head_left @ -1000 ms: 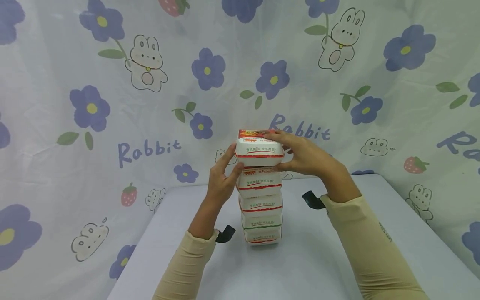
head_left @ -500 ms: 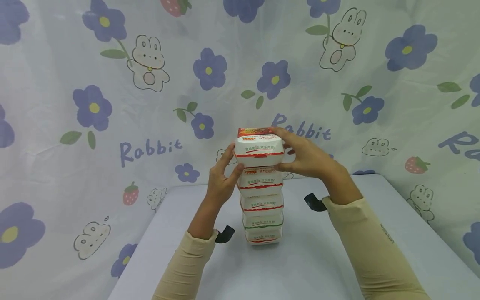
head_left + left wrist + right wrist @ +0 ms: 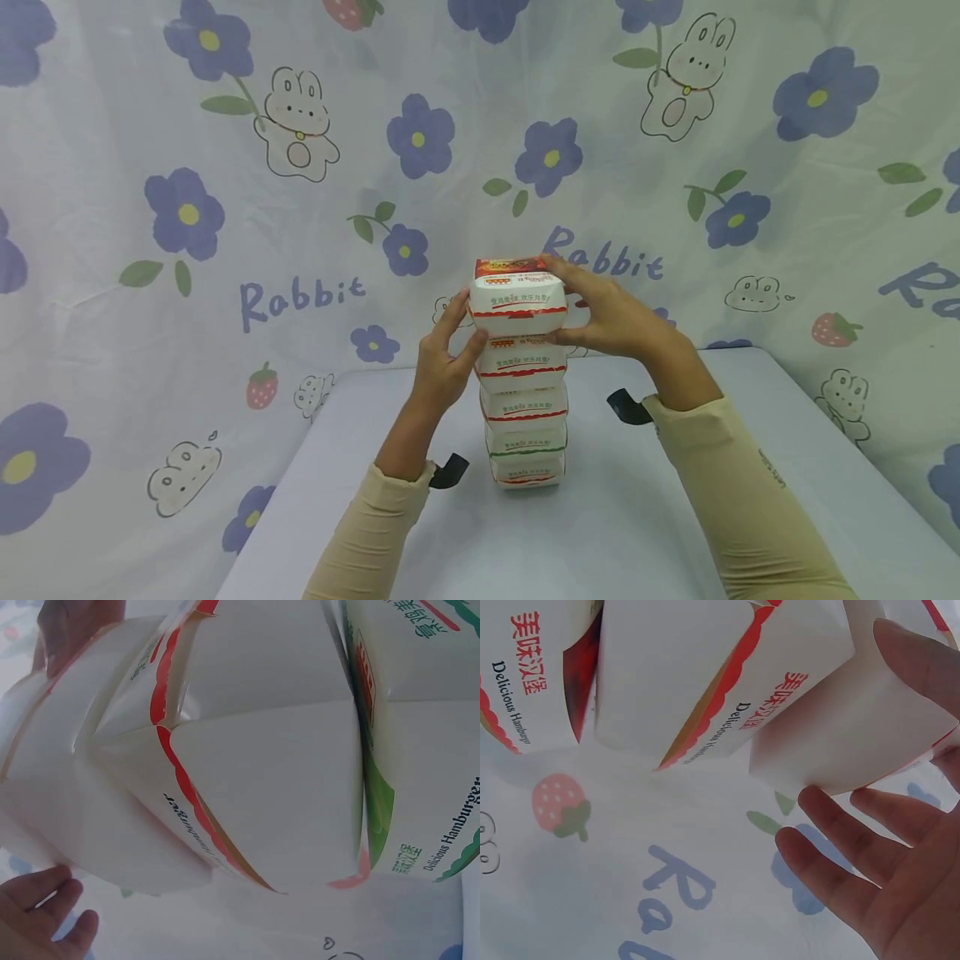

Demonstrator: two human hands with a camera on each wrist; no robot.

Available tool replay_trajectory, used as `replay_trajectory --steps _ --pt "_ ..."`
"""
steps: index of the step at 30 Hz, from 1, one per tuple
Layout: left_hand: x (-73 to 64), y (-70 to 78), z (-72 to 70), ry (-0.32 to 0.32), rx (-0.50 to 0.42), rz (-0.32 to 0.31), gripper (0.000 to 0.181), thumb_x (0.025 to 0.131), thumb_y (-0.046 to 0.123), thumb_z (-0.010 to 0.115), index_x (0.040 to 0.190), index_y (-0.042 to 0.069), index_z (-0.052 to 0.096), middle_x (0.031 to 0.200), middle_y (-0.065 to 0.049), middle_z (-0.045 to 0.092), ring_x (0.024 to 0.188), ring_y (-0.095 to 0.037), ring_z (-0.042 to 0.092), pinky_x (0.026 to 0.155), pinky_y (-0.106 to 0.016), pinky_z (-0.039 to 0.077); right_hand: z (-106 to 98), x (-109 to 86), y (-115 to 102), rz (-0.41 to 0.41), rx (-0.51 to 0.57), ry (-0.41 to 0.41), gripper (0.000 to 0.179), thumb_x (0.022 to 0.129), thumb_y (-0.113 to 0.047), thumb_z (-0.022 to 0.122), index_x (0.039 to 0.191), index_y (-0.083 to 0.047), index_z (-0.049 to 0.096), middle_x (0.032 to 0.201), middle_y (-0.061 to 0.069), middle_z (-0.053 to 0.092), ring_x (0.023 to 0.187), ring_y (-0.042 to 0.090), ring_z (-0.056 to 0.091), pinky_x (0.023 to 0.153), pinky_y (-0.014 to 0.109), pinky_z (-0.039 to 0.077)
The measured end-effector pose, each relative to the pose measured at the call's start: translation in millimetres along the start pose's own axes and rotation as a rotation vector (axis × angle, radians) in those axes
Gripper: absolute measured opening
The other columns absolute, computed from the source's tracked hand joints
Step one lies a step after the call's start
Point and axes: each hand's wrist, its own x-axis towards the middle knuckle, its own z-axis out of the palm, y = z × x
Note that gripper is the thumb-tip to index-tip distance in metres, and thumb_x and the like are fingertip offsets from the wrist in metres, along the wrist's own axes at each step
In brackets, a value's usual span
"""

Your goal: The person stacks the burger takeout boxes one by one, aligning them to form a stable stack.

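Several white paper hamburger boxes stand stacked in one column in the head view. The top hamburger box (image 3: 517,315) has a red printed lid and a red wavy line. My left hand (image 3: 441,360) holds its left side, thumb at the lower front edge and fingers reaching behind. On the other side my right hand (image 3: 618,315) grips it, index finger at the upper right edge and thumb low at the front. Just beneath sits the second hamburger box (image 3: 521,361). Lower down, a box with a green wavy line (image 3: 527,442) stands above the bottom box (image 3: 528,472).
The column stands on a table with a white cover (image 3: 600,533). A curtain (image 3: 465,67) printed with rabbits, flowers and strawberries hangs behind it. Black wrist-camera mounts (image 3: 448,472) stick out at both sleeves.
My right index finger has drawn back from the box's top face to its right edge. The top box has shifted slightly; the boxes below and my left hand look nearly unchanged.
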Motion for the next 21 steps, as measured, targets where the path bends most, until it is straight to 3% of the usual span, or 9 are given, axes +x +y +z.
replay_trajectory --steps 5,8,15,21 --pt "-3.1 -0.1 0.6 -0.006 0.001 -0.023 0.063 0.098 0.04 0.057 0.153 0.028 0.03 0.15 0.004 0.042 0.138 -0.018 0.037 0.105 -0.057 0.036 4 -1.4 0 -0.012 0.026 0.015 0.107 0.076 -0.024 0.086 0.156 -0.033 0.016 0.156 -0.004 0.028 0.127 0.023 0.046 0.098 0.046 0.047" --pt "-6.3 0.7 0.6 -0.004 -0.002 -0.04 0.065 0.098 0.044 0.056 0.154 0.024 0.03 0.15 0.002 0.041 0.138 -0.021 0.036 0.104 -0.059 0.036 8 -2.1 1 -0.03 0.043 0.018 0.106 0.076 -0.024 0.085 0.156 -0.033 0.017 0.157 -0.005 0.027 0.126 0.023 0.047 0.097 0.047 0.047" --pt "-11.0 1.7 1.8 -0.003 0.018 -0.077 0.066 0.097 0.047 0.054 0.154 0.026 0.028 0.151 0.0 0.039 0.138 -0.023 0.036 0.105 -0.06 0.034 11 -4.1 5 -0.025 0.022 0.023 0.107 0.076 -0.024 0.085 0.154 -0.043 0.013 0.157 -0.012 0.024 0.124 0.019 0.048 0.096 0.044 0.049" --pt "-12.0 0.0 4.0 0.002 0.021 -0.071 0.066 0.097 0.049 0.054 0.154 0.028 0.028 0.151 0.0 0.04 0.138 -0.022 0.037 0.104 -0.061 0.034 10 -5.0 6 -0.032 0.02 0.015 0.108 0.076 -0.022 0.085 0.155 -0.04 0.014 0.157 -0.009 0.024 0.125 0.022 0.048 0.096 0.046 0.048"
